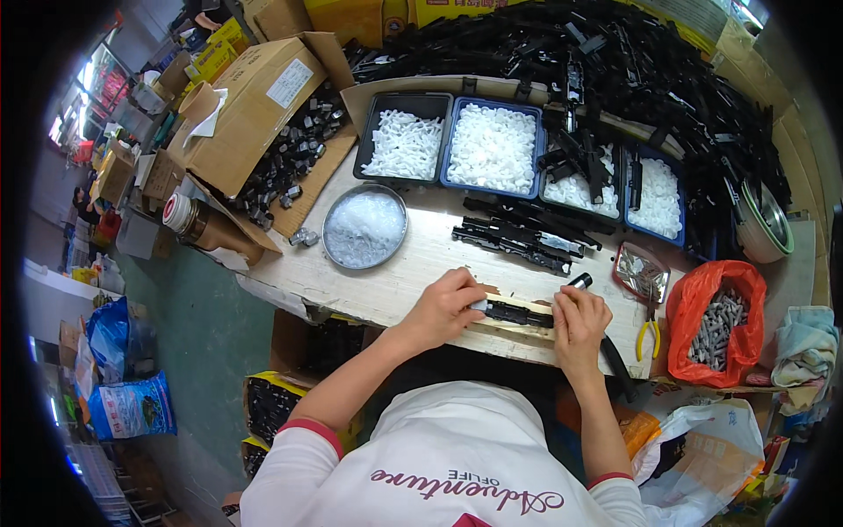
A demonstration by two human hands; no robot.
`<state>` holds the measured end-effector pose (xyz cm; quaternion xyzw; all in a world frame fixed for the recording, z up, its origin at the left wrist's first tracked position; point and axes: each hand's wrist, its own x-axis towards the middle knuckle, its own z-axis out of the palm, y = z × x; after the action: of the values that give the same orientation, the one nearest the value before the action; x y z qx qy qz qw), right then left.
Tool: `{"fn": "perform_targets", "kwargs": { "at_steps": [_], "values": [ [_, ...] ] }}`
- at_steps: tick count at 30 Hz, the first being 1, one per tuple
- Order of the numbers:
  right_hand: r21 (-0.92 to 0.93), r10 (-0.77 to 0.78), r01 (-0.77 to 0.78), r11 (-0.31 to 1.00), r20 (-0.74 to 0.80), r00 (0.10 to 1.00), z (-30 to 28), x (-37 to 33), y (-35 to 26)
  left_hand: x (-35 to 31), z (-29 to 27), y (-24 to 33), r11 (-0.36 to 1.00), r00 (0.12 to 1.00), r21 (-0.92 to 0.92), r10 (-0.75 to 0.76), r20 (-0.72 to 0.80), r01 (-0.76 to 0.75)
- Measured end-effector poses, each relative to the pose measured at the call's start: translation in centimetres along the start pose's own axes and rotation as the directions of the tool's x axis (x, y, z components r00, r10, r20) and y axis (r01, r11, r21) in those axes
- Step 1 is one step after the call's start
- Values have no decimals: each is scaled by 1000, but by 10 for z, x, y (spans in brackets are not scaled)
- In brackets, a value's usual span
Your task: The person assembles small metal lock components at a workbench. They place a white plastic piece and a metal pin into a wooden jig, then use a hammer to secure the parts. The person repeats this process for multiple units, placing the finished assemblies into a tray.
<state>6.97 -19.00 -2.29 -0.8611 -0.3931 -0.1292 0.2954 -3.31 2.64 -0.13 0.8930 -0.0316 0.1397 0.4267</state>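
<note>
Both hands, left hand [448,303] and right hand [578,321], grip one black strip [518,314] on the table [395,272]. Few finished-looking strips [518,235] lie beside it; the heap [632,79] behind suggests most remain.

1. Black elongated plastic part [518,314]: lies flat and roughly level along the near edge of the workbench, on a light wooden strip. Left end covered by the left hand [446,303], right end meets the right hand [578,322].
2. Small pale piece at the left end of the part, pinched under the left fingertips [474,303]; shape not resolvable.
3. Black cylindrical tool [580,282]: gripped in the right hand, tip showing above the knuckles, tilted up and to the right.
</note>
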Motion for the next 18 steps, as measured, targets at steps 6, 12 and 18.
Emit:
{"fn": "perform_targets", "kwargs": {
  "at_steps": [6,12,18],
  "values": [
    [-24,23,-23,999,0,1000,-1,-3,4,10,15,-8,987,994,159,-6,114,-12],
    [41,40,-39,998,-34,999,2,-6,8,0,14,-23,659,839,-547,-519,166,516],
    [136,84,-76,988,-58,995,3,-3,14,-7,27,-21,861,923,-399,-375,-81,315]
  ]
}}
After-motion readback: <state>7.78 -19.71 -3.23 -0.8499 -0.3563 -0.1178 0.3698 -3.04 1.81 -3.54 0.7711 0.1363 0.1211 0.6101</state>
